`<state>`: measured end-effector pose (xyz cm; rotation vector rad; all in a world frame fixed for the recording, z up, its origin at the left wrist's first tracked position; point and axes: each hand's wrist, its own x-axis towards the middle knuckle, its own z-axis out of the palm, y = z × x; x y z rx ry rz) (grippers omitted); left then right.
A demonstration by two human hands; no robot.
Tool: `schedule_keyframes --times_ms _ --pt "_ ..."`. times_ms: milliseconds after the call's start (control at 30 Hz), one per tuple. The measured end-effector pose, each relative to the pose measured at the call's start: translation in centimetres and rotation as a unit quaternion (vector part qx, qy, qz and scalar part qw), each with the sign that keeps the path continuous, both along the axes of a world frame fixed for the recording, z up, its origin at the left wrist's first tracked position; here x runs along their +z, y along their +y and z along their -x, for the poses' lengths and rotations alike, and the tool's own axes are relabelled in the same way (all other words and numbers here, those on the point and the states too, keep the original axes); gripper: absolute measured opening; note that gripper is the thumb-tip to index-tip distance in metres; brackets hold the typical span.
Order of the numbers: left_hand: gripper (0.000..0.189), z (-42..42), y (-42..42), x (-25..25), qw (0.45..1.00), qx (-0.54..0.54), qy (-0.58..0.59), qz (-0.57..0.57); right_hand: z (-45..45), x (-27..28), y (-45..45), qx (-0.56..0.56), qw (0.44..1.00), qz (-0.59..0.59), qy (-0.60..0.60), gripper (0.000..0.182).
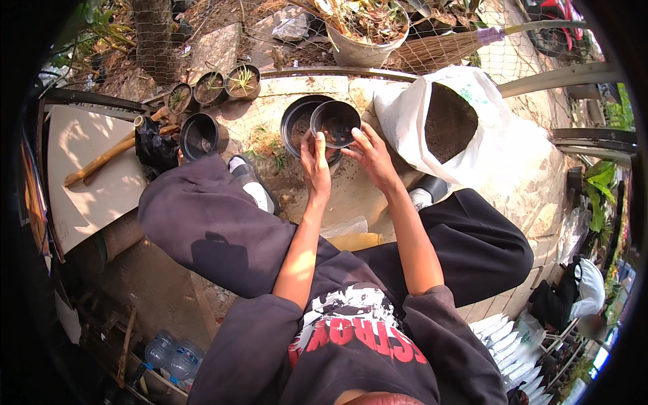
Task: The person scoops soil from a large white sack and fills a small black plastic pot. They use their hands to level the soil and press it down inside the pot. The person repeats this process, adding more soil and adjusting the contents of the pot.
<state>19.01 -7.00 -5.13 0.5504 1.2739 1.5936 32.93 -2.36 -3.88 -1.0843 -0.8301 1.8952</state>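
Between my hands is a small black plastic plant pot (334, 116), tilted so that its inside faces me, with a little brown debris at the bottom. My left hand (316, 167) grips its lower left side, thumb on the wall. At the lower right rim, my right hand (374, 159) holds it with thumb and fingers. Just beneath stands a larger black pot (289, 116) with soil in it, partly hidden by the small pot and my left hand. Loose green grassy plants (276, 152) lie beside it. To the right, an open white sack (402, 124) holds dark soil (450, 121).
Another black pot (199, 132) stands left, near a black plastic bag (154, 144) and a wooden handle (98, 162). Three potted seedlings (243, 81) line the back edge. Wire netting (258, 40) and a twig broom (445, 48) lie beyond. A person (562, 293) is at far right.
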Motion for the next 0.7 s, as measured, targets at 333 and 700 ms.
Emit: schedule_keyframes --times_ms 333,700 --pt "0.038 -0.4 0.9 -0.8 0.958 0.150 0.243 -0.012 1.3 1.0 7.1 -0.217 0.972 0.089 0.019 0.056" --pt "0.034 -0.4 0.9 1.0 0.964 0.149 0.219 -0.017 8.6 -4.9 21.3 -0.008 0.597 -0.448 -0.666 0.102"
